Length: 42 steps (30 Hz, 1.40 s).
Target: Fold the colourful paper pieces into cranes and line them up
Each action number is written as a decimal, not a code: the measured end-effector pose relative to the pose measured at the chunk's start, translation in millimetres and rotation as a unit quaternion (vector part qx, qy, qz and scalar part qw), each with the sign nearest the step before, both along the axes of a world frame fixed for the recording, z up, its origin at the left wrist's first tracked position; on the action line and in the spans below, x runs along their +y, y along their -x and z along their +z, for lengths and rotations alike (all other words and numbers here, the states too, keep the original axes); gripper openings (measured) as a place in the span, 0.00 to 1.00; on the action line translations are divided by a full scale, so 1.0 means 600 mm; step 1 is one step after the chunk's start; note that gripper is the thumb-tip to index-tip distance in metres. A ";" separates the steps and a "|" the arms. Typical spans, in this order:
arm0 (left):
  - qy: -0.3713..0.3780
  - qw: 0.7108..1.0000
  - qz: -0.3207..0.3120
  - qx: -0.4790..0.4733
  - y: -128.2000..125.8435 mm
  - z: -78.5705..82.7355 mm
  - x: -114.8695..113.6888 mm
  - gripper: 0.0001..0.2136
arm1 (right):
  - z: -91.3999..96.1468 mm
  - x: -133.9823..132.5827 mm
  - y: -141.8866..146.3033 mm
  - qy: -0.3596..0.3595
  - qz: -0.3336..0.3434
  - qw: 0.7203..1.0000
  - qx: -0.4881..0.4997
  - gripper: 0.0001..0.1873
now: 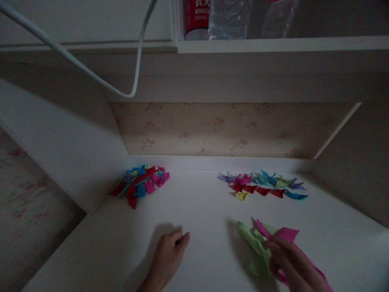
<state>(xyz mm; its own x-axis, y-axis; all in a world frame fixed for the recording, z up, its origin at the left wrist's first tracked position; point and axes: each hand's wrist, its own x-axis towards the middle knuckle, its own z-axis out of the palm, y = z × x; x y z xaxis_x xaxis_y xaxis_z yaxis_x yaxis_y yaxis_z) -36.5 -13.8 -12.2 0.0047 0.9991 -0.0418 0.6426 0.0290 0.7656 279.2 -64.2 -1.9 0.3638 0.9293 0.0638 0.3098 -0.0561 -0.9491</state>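
Note:
My left hand [169, 255] is closed in a loose fist above the white desktop, with nothing showing in it. On the right, my right hand [293, 259] pinches folded paper: a light green piece [257, 245] and a bright pink piece [287, 234]. Their exact folded shapes are partly hidden behind my fingers. Beyond that hand lies a row of small origami pieces, among them a blue paper crane [268, 177], a purple crane [227, 177], red folded strips [263, 191] and a yellow piece [241, 196].
A heap of coloured origami [139, 182] lies at the back left, against the side panel [60, 150]. Overhead, a shelf [273, 44] holds clear plastic bottles [229, 20] and a red-labelled one [197, 18]. A white cable [91, 75] hangs down at upper left.

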 end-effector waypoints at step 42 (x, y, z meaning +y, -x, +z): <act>-0.074 0.982 -0.070 0.161 -0.020 0.022 -0.038 0.13 | -0.039 0.027 0.253 0.030 0.290 0.957 -0.013 0.20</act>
